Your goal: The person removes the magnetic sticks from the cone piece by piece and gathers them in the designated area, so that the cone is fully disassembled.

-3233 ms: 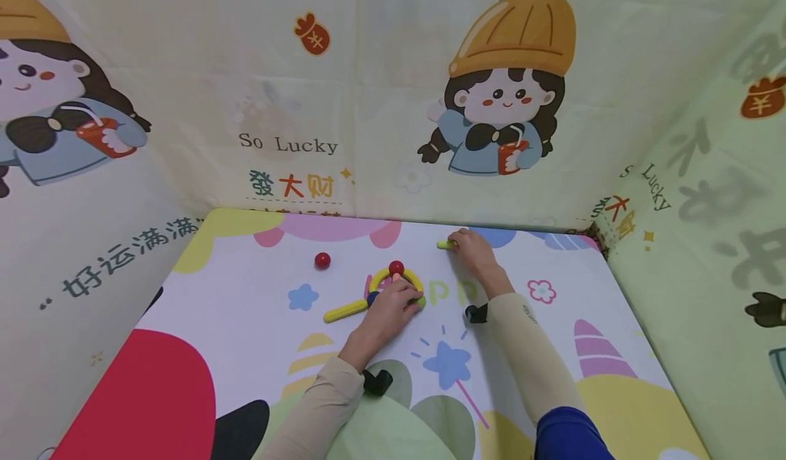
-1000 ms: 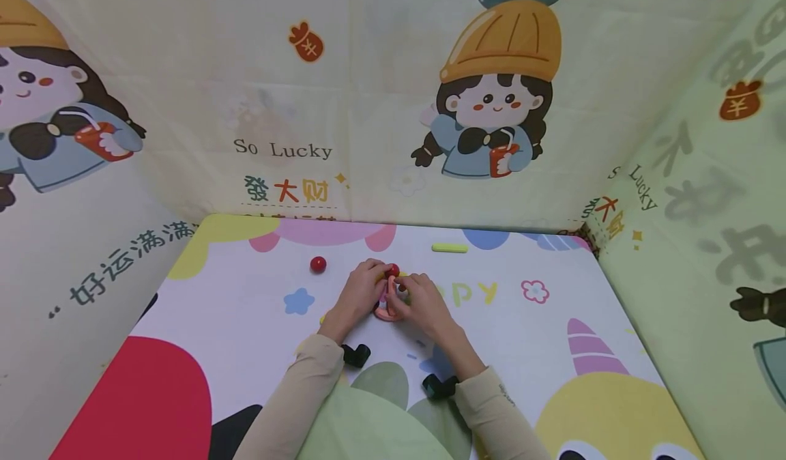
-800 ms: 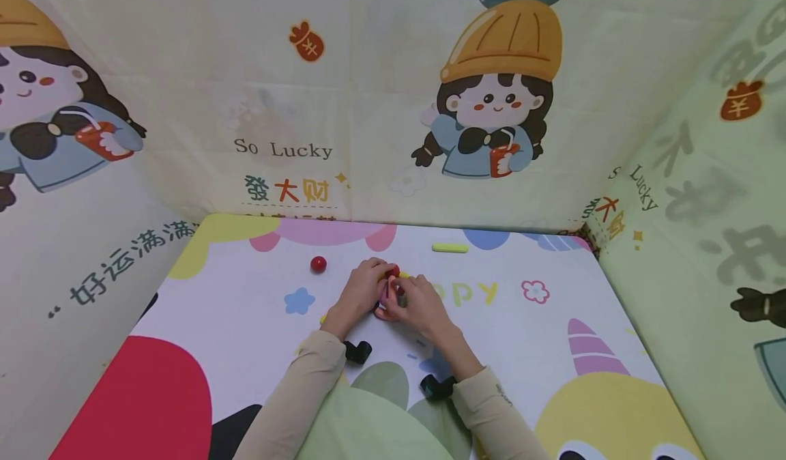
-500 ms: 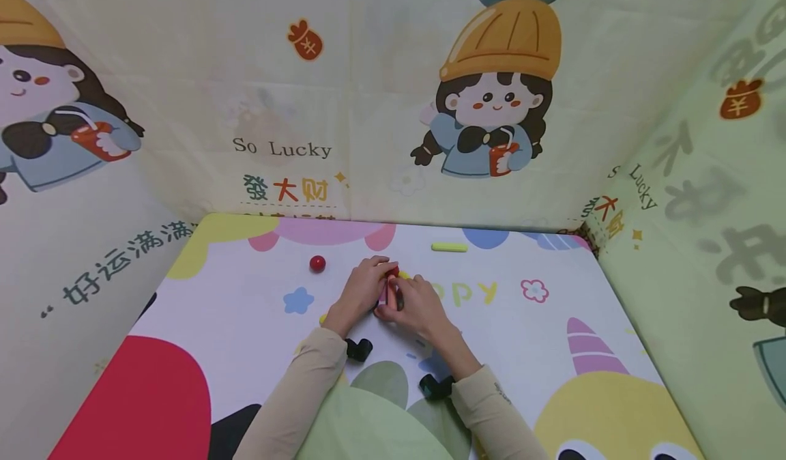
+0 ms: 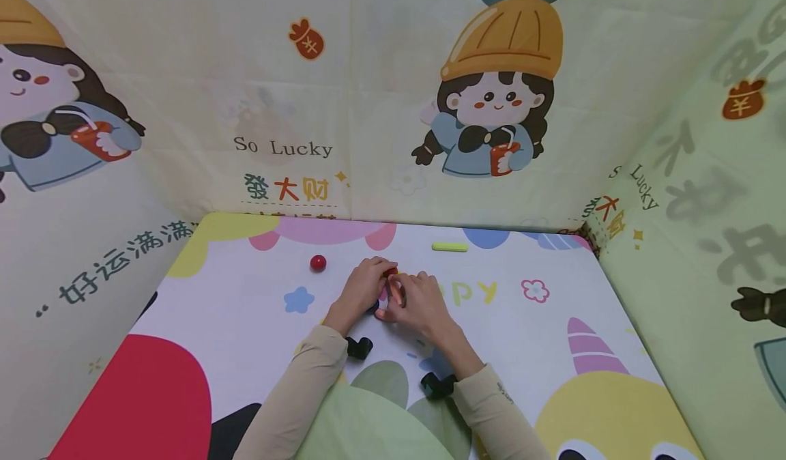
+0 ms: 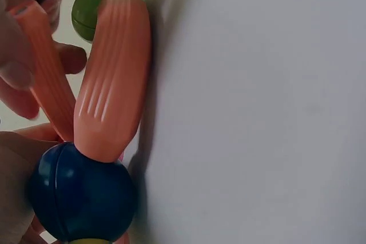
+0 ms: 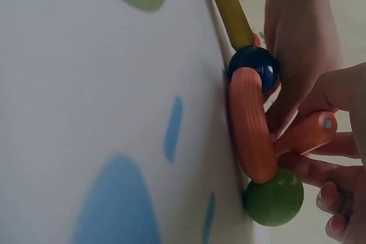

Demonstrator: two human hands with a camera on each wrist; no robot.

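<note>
In the head view my left hand [image 5: 364,289] bends its fingers around a red ball [image 5: 391,271], mostly covered by the fingertips. My right hand [image 5: 420,303] pinches an orange magnetic rod [image 7: 311,132] between thumb and fingers, its free end raised off the table. Another orange rod, curved [image 7: 251,127], lies on the table between a dark blue ball [image 7: 254,67] and a green ball [image 7: 274,197]. From the blue ball a yellow rod [image 7: 230,12] runs back under my left wrist. The held rod's inner end is near the left fingertips; whether it touches the red ball is hidden.
A loose red ball [image 5: 317,263] sits to the left on the printed table mat [image 5: 245,323]. Farther back lies a yellow-green rod [image 5: 449,247]. Patterned cloth walls [image 5: 368,105] rise behind the table and on both sides.
My right hand has let go of the yellow-green rod at the back and come to my left hand. Over the last second, the orange rod in its fingers has tilted.
</note>
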